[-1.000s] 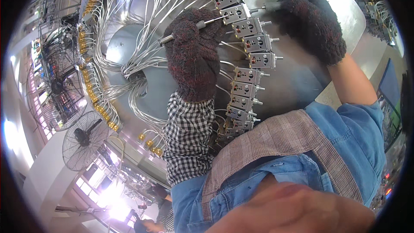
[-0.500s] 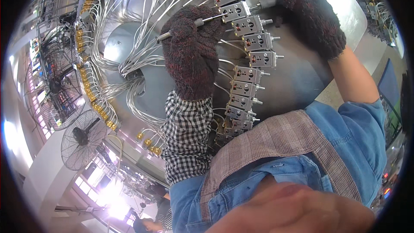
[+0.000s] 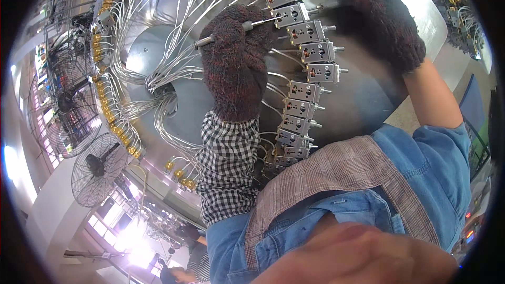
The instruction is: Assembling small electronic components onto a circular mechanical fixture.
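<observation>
My left hand [image 3: 235,68], in a dark knitted glove and checked sleeve, is closed around a slim screwdriver [image 3: 205,41]. The handle lies across the fist, and its thin shaft reaches right to the face of a small metal control box [image 3: 289,16]. Opposite, my right hand [image 3: 381,18], gloved the same way, is at the box's spindle [image 3: 315,9]. Its fingertips are closed on a small grey cylindrical piece [image 3: 333,3], smeared by motion. More such boxes [image 3: 322,73] with spindles line the curved edge of a metal disc.
White leads [image 3: 171,76] gather at an opening in the grey disc and run to brass fittings [image 3: 113,118] along its left rim. Two black fans [image 3: 97,165] stand left. Another person [image 3: 181,273] is at the lower left. More wired parts [image 3: 465,26] lie upper right.
The box and the screwdriver tip have shifted slightly right. My right hand has moved a little right with the grey piece, baring more of the spindle.
</observation>
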Demonstrator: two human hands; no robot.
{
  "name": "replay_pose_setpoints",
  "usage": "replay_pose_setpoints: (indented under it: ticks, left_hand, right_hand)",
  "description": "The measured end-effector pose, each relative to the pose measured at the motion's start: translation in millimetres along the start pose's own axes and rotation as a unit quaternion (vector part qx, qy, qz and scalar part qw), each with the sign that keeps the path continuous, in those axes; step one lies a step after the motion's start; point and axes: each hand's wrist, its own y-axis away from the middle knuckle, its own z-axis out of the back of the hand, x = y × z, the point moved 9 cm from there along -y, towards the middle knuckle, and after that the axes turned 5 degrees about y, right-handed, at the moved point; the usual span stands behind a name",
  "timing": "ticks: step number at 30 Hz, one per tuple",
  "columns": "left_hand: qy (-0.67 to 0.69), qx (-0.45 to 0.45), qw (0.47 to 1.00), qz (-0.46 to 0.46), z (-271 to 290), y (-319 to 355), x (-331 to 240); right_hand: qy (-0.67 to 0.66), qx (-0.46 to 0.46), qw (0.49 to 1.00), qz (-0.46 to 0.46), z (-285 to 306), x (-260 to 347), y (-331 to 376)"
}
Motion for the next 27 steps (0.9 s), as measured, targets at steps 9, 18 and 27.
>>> replay_pose_setpoints:
  ticks: [9,18,27]
  left_hand:
    - [-0.266,-0.012,0.963,-0.05,-5.5,4.8,-18.7]
    - [-0.178,-0.045,0.982,0.046,-4.4,5.2,-7.5]
    - [-0.078,-0.07,0.992,0.069,0.3,5.7,-2.4]
  right_hand:
    - [-0.381,0.1,0.895,-0.208,-39.9,-14.4,7.0]
    - [-0.34,0.109,0.907,-0.224,-30.5,-35.2,6.7]
    - [-0.227,0.054,0.968,-0.093,-17.3,-17.7,-1.9]
